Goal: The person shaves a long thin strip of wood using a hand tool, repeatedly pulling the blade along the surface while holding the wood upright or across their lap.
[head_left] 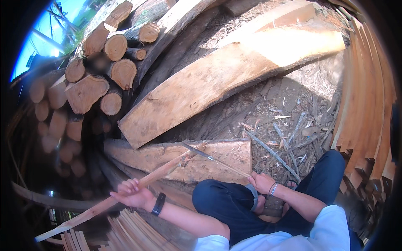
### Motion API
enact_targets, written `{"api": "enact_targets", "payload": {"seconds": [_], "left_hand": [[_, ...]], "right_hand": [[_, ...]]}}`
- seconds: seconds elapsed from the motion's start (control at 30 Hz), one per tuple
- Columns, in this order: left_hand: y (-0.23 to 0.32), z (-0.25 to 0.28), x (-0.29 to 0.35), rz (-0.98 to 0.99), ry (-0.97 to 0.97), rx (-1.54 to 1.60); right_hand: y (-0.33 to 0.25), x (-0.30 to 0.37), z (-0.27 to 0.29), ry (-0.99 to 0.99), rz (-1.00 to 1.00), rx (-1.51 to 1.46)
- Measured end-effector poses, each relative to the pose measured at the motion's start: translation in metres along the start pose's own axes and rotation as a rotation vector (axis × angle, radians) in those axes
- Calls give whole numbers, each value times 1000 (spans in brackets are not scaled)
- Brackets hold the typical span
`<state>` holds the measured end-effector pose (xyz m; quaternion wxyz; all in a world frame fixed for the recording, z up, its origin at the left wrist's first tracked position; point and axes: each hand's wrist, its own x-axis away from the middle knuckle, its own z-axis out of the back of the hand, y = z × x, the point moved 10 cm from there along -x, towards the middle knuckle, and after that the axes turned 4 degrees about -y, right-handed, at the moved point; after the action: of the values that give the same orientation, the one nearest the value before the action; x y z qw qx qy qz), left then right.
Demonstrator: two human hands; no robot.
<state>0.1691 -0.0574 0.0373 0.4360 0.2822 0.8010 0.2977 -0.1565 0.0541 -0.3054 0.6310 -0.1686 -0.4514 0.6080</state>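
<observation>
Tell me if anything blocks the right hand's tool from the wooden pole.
Nothing visible does: the long, thin, dark-bladed tool in the right hand appears to cross the slim, light-brown wooden pole near its far end.

Sunlight glares off the long plank (232, 79); shadowed logs (57, 123) blur.

Woodworking yard: cut logs (123, 73) stacked at left edge of chip-strewn ground (276, 104), planks (364, 96) at right edge, sawn slab (209, 79) between.
</observation>
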Motion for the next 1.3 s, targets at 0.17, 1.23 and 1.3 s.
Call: {"api": "enact_targets", "payload": {"seconds": [0.17,1.23,1.3], "left_hand": [[5,-4,3,-5,-5,-3],[2,-11,1,-25,-24,2],[0,-12,2,-15,-16,7]], "right_hand": [[-42,12,14,-50,112,45],[-43,18,2,-114,127,-5],[-47,20,6,-89,130,21]]}}
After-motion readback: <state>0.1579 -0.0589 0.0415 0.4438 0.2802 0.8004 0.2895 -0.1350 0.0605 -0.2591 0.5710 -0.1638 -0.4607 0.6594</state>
